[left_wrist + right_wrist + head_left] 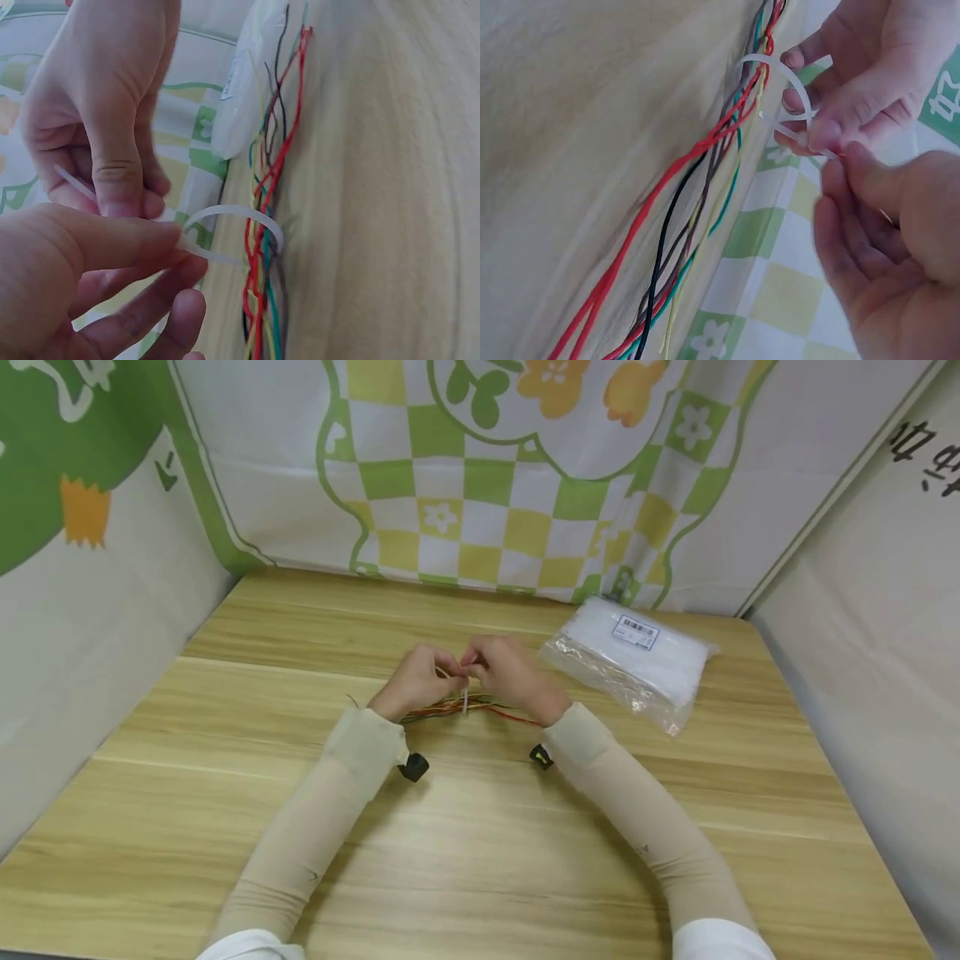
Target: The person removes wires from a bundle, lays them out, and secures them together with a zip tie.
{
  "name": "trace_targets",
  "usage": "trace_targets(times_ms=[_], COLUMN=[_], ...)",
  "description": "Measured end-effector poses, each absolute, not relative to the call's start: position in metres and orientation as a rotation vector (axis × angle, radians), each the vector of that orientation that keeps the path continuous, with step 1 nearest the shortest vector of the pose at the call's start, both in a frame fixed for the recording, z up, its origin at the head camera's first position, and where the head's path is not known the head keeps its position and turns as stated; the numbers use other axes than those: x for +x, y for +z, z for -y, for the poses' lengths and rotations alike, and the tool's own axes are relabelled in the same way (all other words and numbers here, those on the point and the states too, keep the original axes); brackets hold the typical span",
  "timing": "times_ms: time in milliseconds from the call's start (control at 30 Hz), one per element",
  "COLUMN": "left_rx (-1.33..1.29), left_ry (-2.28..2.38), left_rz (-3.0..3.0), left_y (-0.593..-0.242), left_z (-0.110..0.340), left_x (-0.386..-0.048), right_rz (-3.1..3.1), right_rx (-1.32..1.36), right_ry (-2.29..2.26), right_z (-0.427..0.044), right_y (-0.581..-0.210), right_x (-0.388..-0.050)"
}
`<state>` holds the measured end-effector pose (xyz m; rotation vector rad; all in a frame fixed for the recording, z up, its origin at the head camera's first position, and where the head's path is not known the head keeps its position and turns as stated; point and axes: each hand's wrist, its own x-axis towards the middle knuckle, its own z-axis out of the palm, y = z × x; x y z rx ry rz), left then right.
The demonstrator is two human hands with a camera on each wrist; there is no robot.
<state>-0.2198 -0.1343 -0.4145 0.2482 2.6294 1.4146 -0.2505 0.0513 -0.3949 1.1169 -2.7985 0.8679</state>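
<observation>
A bundle of thin coloured wires (667, 202), red, black, green, yellow and grey, lies across the wooden table between the two forearms. Around it passes a white cable tie (232, 211), bent into a wide, loose loop. My left hand (421, 678) pinches the tie between thumb and forefinger where its ends meet, just beyond the wires. Against those fingertips, my right hand (510, 670) pinches the tie's tail; a short piece sticks out past its fingers in the left wrist view. The tie's head is mostly covered by the left fingers.
A clear plastic bag (637, 652) of white contents with a barcode label lies at the back right of the table (480, 860). Behind the table hangs a green and yellow checked curtain (480, 535). Black wrist devices (414, 767) sit under both forearms.
</observation>
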Motion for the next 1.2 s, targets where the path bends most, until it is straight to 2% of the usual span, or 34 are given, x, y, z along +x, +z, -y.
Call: trace_targets(times_ms=[367,600,867,1200], left_rx=[0.333,0.322,0.32,0.36], left_ry=[1.261,1.262,1.273,1.249], left_rz=[-2.688,-2.699,-2.711,-2.63], left_y=[-0.419,-0.418,-0.422,-0.416], left_z=[0.134,0.141,0.141,0.139], left_x=[-0.216,-0.216,-0.216,-0.212], right_rz=[2.56,2.739,2.763,2.576], right_rx=[1.052,1.077,1.097,1.021], right_ry=[0.931,1.14,0.933,1.091], right_z=[-0.046,-0.047,-0.041,-0.04], right_y=[-0.386,-0.397,-0.414,-0.391], right_x=[-0.25,-0.25,-0.247,-0.248])
